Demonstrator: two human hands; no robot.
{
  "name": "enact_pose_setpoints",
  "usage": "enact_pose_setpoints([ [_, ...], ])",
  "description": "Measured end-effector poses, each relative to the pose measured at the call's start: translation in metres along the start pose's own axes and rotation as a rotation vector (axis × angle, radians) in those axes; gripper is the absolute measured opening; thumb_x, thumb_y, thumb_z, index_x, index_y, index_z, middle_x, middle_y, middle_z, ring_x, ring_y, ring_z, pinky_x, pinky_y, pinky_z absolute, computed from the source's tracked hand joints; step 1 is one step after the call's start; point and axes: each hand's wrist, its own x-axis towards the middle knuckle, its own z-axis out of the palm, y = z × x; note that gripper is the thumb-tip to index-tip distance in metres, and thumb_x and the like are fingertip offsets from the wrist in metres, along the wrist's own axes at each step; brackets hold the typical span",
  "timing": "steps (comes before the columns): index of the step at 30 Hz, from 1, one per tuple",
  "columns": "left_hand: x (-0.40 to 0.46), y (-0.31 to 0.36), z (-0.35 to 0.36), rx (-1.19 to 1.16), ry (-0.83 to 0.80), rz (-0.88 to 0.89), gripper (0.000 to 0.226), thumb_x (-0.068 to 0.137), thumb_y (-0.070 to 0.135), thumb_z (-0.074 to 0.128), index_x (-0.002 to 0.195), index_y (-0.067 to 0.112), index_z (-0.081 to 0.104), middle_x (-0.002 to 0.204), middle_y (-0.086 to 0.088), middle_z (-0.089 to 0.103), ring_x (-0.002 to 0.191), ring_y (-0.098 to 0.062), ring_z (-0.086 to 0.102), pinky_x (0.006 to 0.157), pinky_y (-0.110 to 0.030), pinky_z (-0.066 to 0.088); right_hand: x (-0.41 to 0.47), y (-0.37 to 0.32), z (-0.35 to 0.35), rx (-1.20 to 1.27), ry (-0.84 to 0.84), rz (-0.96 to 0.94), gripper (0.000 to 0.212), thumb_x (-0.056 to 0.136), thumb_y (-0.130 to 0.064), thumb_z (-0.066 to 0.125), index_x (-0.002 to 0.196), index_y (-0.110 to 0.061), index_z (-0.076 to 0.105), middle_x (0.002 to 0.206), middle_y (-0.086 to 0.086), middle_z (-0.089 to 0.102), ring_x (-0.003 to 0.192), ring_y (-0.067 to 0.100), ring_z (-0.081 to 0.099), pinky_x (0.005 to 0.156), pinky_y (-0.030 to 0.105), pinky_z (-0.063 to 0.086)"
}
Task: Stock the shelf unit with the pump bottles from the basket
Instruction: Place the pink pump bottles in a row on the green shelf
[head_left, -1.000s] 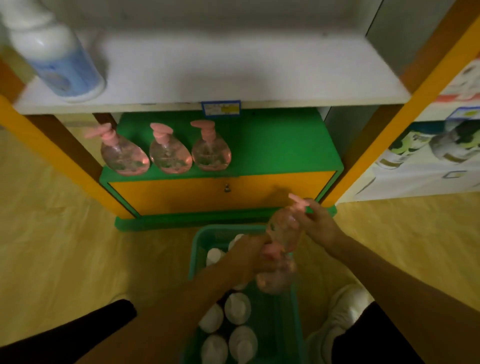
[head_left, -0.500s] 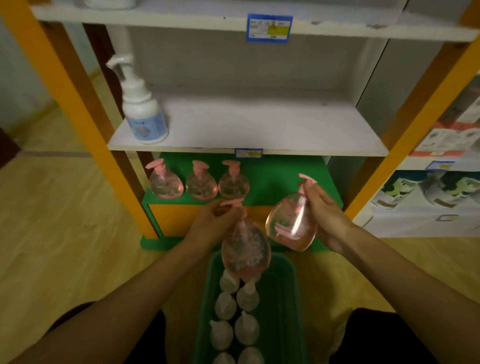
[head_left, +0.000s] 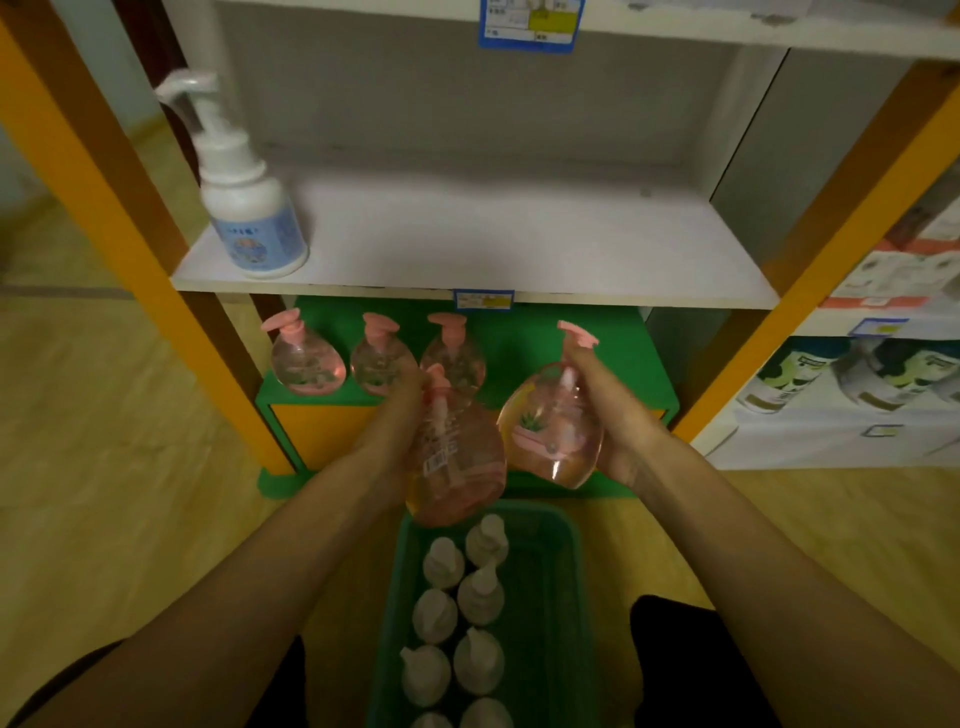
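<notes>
- Green basket (head_left: 561, 597), nearest the viewer on the wooden floor (head_left: 104, 493), between the person's knees; two rows of white pump bottles (head_left: 470, 618) stand inside it.
- Left hand (head_left: 395, 415), above the basket's far end, grasps a pink pump bottle (head_left: 457, 462) round its neck; label side faces the camera.
- Right hand (head_left: 613, 410), just beside it, grasps a second pink bottle (head_left: 553, 426), fingers curled behind the body and pump.
- Green bottom shelf (head_left: 613, 358) of the shelf unit, set on an orange base: three pink bottles (head_left: 376, 358) stand in a row at its left.
- White middle shelf (head_left: 493, 244): one white bottle with a blue label (head_left: 249, 218) stands at the left front corner.
- Orange uprights (head_left: 98, 208) frame the unit; blue-and-yellow price tags (head_left: 530, 23) mark the shelf edges.
</notes>
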Motion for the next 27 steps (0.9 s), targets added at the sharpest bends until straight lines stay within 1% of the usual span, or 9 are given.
enact_pose_setpoints([
  [3, 0.002, -0.006, 0.0, 0.068, 0.033, 0.0, 0.048, 0.087, 0.058, 0.048, 0.089, 0.014, 0.067, 0.074, -0.009, 0.073, 0.084, -0.03, 0.068, 0.085, -0.043, 0.052, 0.002, 0.004, 0.001, -0.128, 0.056, -0.032, 0.06, 0.074, -0.062, 0.067, 0.106, -0.012, 0.063, 0.091, 0.014, 0.074, 0.075, 0.027, 0.074, 0.059, 0.034, 0.057],
  [5, 0.002, -0.009, 0.0, 0.105, 0.091, 0.008, 0.044, 0.084, 0.057, 0.054, 0.081, 0.015, 0.067, 0.072, -0.009, 0.073, 0.082, -0.029, 0.067, 0.082, -0.041, 0.052, 0.005, 0.005, 0.003, -0.159, 0.101, -0.046, 0.065, 0.074, -0.06, 0.068, 0.114, -0.009, 0.059, 0.095, 0.013, 0.073, 0.076, 0.028, 0.073, 0.053, 0.03, 0.055],
  [9, 0.006, -0.012, -0.002, 0.261, 0.19, 0.068, 0.049, 0.077, 0.059, 0.062, 0.095, 0.013, 0.066, 0.084, -0.01, 0.072, 0.082, -0.027, 0.067, 0.064, -0.031, 0.048, 0.019, 0.01, 0.003, -0.095, 0.195, -0.158, 0.04, 0.082, -0.047, 0.067, 0.105, -0.015, 0.059, 0.088, 0.007, 0.073, 0.074, 0.023, 0.072, 0.062, 0.035, 0.058],
  [11, 0.009, -0.014, -0.005, 0.305, 0.2, 0.111, 0.049, 0.079, 0.057, 0.061, 0.099, 0.013, 0.066, 0.085, -0.009, 0.072, 0.083, -0.026, 0.067, 0.066, -0.032, 0.049, 0.026, 0.012, 0.003, -0.078, 0.228, -0.22, 0.023, 0.085, -0.038, 0.066, 0.1, -0.021, 0.06, 0.096, 0.008, 0.071, 0.082, 0.025, 0.07, 0.07, 0.039, 0.058],
  [13, 0.011, -0.014, -0.007, 0.319, 0.192, 0.143, 0.049, 0.082, 0.055, 0.059, 0.103, 0.011, 0.066, 0.088, -0.01, 0.073, 0.086, -0.027, 0.067, 0.075, -0.036, 0.052, 0.036, 0.013, 0.003, -0.11, 0.266, -0.29, 0.013, 0.088, -0.03, 0.065, 0.1, -0.026, 0.06, 0.103, 0.006, 0.067, 0.086, 0.023, 0.067, 0.062, 0.031, 0.054],
  [15, 0.014, -0.015, -0.009, 0.341, 0.203, 0.162, 0.048, 0.084, 0.054, 0.057, 0.104, 0.011, 0.066, 0.09, -0.011, 0.073, 0.086, -0.026, 0.068, 0.073, -0.035, 0.052, 0.048, 0.012, 0.005, -0.119, 0.287, -0.333, 0.017, 0.09, -0.025, 0.062, 0.108, -0.027, 0.059, 0.106, 0.0, 0.064, 0.093, 0.022, 0.065, 0.062, 0.028, 0.054],
  [20, 0.023, -0.018, -0.011, 0.354, 0.246, 0.19, 0.045, 0.085, 0.054, 0.057, 0.099, 0.012, 0.067, 0.086, -0.011, 0.073, 0.081, -0.025, 0.069, 0.068, -0.031, 0.052, 0.081, 0.011, 0.012, -0.148, 0.301, -0.351, 0.044, 0.093, -0.026, 0.058, 0.136, -0.02, 0.049, 0.136, 0.009, 0.054, 0.12, 0.029, 0.054, 0.096, 0.045, 0.051],
  [24, 0.026, -0.022, -0.006, 0.377, 0.26, 0.174, 0.047, 0.086, 0.053, 0.055, 0.093, 0.009, 0.068, 0.08, -0.009, 0.07, 0.08, -0.024, 0.067, 0.075, -0.034, 0.054, 0.097, 0.013, 0.016, -0.139, 0.267, -0.357, 0.042, 0.095, -0.022, 0.054, 0.137, -0.017, 0.049, 0.137, 0.007, 0.052, 0.117, 0.025, 0.055, 0.096, 0.037, 0.049],
  [27, 0.028, -0.022, -0.001, 0.393, 0.23, 0.186, 0.048, 0.087, 0.053, 0.054, 0.092, 0.008, 0.068, 0.082, -0.013, 0.072, 0.08, -0.027, 0.069, 0.078, -0.037, 0.055, 0.103, 0.016, 0.021, -0.119, 0.261, -0.349, 0.04, 0.096, -0.021, 0.054, 0.135, -0.017, 0.051, 0.133, 0.006, 0.056, 0.109, 0.021, 0.057, 0.085, 0.03, 0.05],
])
